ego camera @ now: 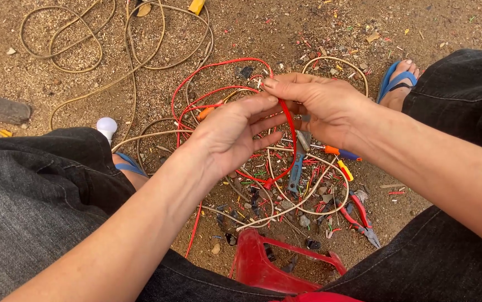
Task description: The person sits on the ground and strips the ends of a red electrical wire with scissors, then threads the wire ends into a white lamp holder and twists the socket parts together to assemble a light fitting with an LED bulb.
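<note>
Over the dirt ground (56,61), the left hand (232,134) and right hand (322,106) meet, fingers of both pinched shut on a red wire (292,140) looping down between them. Below lie tangled beige cables (140,67), red-handled pliers (361,215) and wire scraps. A red plastic stool (269,268) is cut off at the bottom edge.

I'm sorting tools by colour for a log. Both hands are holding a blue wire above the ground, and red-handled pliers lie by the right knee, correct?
Not quite: the wire is red, not blue. The head view shows the left hand and right hand both holding it above the ground, and red-handled pliers do lie by the right knee.
</note>
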